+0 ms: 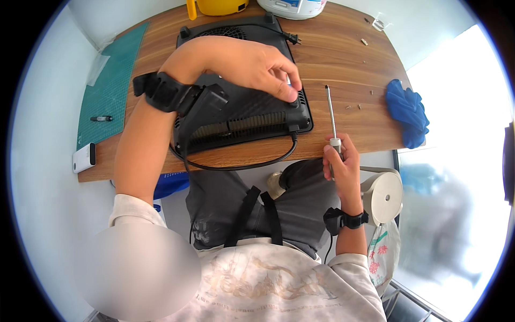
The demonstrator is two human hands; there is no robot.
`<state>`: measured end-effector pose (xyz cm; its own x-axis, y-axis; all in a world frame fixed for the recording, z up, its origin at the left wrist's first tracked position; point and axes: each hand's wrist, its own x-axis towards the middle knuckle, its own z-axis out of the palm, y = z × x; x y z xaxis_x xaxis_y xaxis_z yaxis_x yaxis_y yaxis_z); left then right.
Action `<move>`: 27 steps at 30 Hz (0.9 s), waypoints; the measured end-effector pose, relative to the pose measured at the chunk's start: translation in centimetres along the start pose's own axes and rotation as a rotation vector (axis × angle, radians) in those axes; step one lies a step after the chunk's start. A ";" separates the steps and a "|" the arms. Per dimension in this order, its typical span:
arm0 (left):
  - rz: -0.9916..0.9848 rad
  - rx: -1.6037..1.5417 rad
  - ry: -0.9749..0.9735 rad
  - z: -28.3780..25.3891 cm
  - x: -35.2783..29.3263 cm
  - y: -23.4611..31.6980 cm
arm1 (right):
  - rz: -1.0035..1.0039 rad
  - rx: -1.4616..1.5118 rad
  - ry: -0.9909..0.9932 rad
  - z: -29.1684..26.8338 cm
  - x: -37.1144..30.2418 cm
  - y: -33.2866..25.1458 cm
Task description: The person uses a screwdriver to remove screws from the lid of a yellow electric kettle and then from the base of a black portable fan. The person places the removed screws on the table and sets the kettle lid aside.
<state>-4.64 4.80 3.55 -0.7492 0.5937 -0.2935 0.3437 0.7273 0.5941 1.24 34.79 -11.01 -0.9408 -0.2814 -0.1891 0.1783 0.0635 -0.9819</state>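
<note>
A black flat appliance [236,110] with a round fan grille and vent slots, probably an induction cooktop, lies bottom up on the wooden table. My left hand [257,70] reaches over it, fingers curled together at its right near corner, just above a round foot [294,103]. Whatever the fingertips pinch is hidden. My right hand [343,160] is wrapped round the handle of a screwdriver [331,112] at the table's front edge. Its metal shaft points away from me, over the tabletop to the right of the appliance.
Small screws [359,107] lie scattered on the right of the table [343,64], near a blue cloth [407,112]. A green cutting mat [115,80] with a marker [101,118] is at left, beside a white box-shaped device [84,158]. The power cord [241,167] loops along the front; its plug [292,38] lies behind.
</note>
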 end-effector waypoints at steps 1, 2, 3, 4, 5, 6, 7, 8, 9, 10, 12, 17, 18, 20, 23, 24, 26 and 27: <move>0.032 -0.064 0.010 0.2 1.2 -0.6 | 0.007 0.007 0.005 0.0 0.1 0.0; 0.032 -0.064 0.041 0.5 2.0 -1.0 | 0.019 0.008 0.008 0.0 0.0 -0.1; 0.033 -0.063 0.070 0.8 2.7 -1.3 | 0.032 0.011 0.012 0.0 0.0 -0.2; 0.034 -0.062 0.099 0.9 3.3 -1.5 | 0.044 0.015 0.016 0.1 0.1 -0.2; 0.037 -0.091 0.119 1.0 3.7 -1.8 | 0.035 0.018 0.016 0.1 0.1 -0.3; 0.061 -0.158 0.134 1.1 3.9 -2.1 | 0.034 0.017 0.017 0.1 0.1 -0.4; 0.085 -0.225 0.149 1.4 4.1 -2.3 | 0.033 0.016 0.016 0.1 0.1 -0.4; 0.107 -0.292 0.165 1.6 4.3 -2.4 | 0.032 0.015 0.015 0.0 0.1 -0.4; 0.106 -0.293 0.169 1.9 4.4 -2.7 | 0.036 0.023 0.017 0.1 0.1 -0.4; 0.105 -0.294 0.173 2.3 4.6 -2.9 | 0.039 0.031 0.019 0.1 0.0 -0.5; 0.090 -0.246 0.175 2.5 4.6 -2.9 | 0.043 0.047 0.025 0.1 0.0 -0.3; 0.052 -0.092 0.152 2.6 4.4 -2.7 | 0.064 0.064 0.030 0.5 -0.1 -0.7; 0.030 -0.066 0.138 2.7 4.3 -2.6 | 0.066 0.056 0.025 0.5 -0.1 -0.7; 0.091 -0.017 0.167 3.1 4.1 -2.6 | 0.070 0.040 0.013 0.4 0.0 -0.8; 0.133 0.049 0.187 3.4 4.1 -2.6 | 0.062 0.055 0.022 0.2 -0.2 -0.7; 0.149 0.065 0.190 3.6 4.3 -2.9 | 0.059 0.103 0.004 0.1 -0.3 -0.6; 0.171 0.084 0.199 3.9 4.5 -3.0 | 0.052 0.200 -0.032 -0.8 -0.4 -0.2; 0.174 0.088 0.205 4.0 4.5 -3.0 | 0.044 0.163 -0.053 -1.2 -0.6 -0.4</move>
<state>-6.75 6.71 -2.54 -0.7707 0.6365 -0.0296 0.5181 0.6530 0.5525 1.38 36.08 -10.51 -0.9153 -0.3325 -0.2275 0.2672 -0.0784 -0.9605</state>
